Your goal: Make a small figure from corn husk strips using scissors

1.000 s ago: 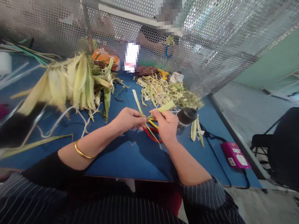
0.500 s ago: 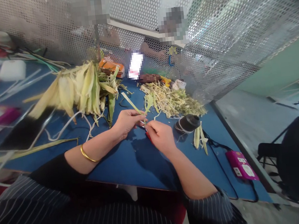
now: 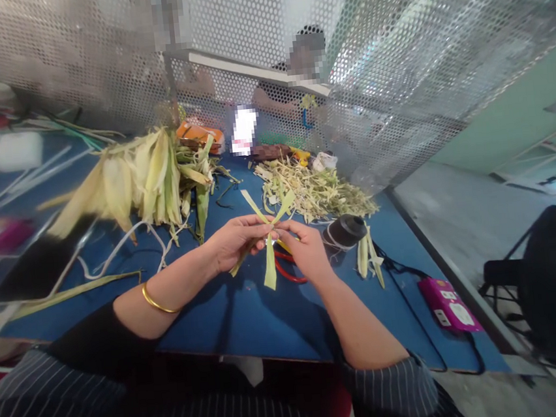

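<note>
Pale green corn husk strips point(image 3: 270, 271) cross in an X between my hands, their ends fanning up and down. My left hand point(image 3: 232, 244) pinches them at the crossing from the left. From the other side, my right hand point(image 3: 310, 250) closes its fingertips on the same crossing. Under the right palm show the red and yellow handles of what look like scissors point(image 3: 289, 274), mostly hidden by that hand. Just right of it stands a black thread spool point(image 3: 344, 231). Two short husk pieces point(image 3: 363, 258) lie beside the spool.
A bundle of corn husks point(image 3: 150, 178) lies at left, near a dark tablet point(image 3: 37, 261) with a white cable. Behind my hands are a shredded husk pile point(image 3: 310, 189) and a lit phone point(image 3: 243, 130). A magenta box point(image 3: 448, 305) sits right; perforated mesh point(image 3: 250, 21) closes the back.
The husk strips have opened into a cross, with an end now hanging below my fingers. More of the red handle shows under my right hand. The whole view has shifted slightly.
</note>
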